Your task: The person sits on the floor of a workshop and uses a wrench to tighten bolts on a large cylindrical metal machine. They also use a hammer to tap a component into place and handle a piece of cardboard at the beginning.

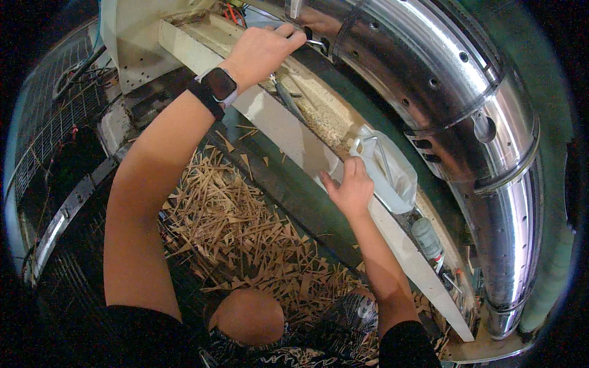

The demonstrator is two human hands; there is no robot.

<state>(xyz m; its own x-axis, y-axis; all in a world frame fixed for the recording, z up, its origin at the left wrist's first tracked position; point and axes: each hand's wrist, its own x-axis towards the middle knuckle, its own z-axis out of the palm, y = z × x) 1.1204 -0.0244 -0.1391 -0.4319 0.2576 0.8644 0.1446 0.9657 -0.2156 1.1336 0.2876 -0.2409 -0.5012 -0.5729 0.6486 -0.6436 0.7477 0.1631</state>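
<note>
Heaped tan slivers (236, 224); wire mesh (54, 136) at left; 1 grey bottle (425, 236) near jug (402, 178).

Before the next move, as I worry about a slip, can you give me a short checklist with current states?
1. Left hand holding the metal tool: ok, its shank shows beyond the fingers.
2. Tool tip seated in the shiny curved cylinder: cannot tell.
3. Right hand on the pale trough: ok, at its near edge.
4. Left wrist bare: not ok, a watch is worn.
5. Floor free of scraps: not ok, brown offcuts lie heaped.
</note>
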